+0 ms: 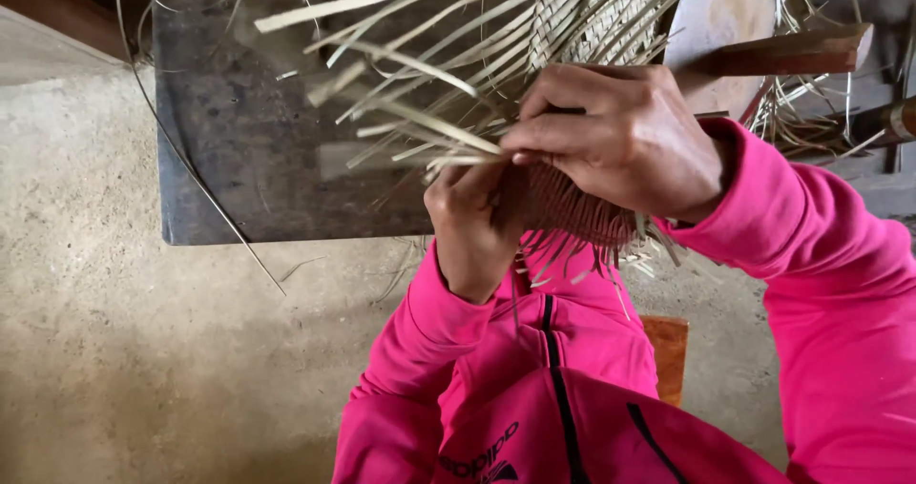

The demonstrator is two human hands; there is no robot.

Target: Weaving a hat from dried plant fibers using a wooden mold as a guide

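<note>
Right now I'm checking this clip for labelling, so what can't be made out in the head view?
- Right hand: its fingers curl under, hiding their grip on the pale flat woven reed strips.
- Left hand: palm hidden behind the half-woven reed basket.
- Woven panel's top: cut off by the upper edge.
- Brown wooden stool: mostly hidden by the pink jacket.

Woven piece [596, 12] was thin split cane strips, pale, matt, dry-looking; loose strips [420, 122] the same. Counter [239, 141] was dark, dull, scuffed slab. Floor [143, 350] was rough bare concrete. Sleeves [821, 274] were smooth pink knit cloth. Stool [668, 346] was orange-brown wood.
</note>
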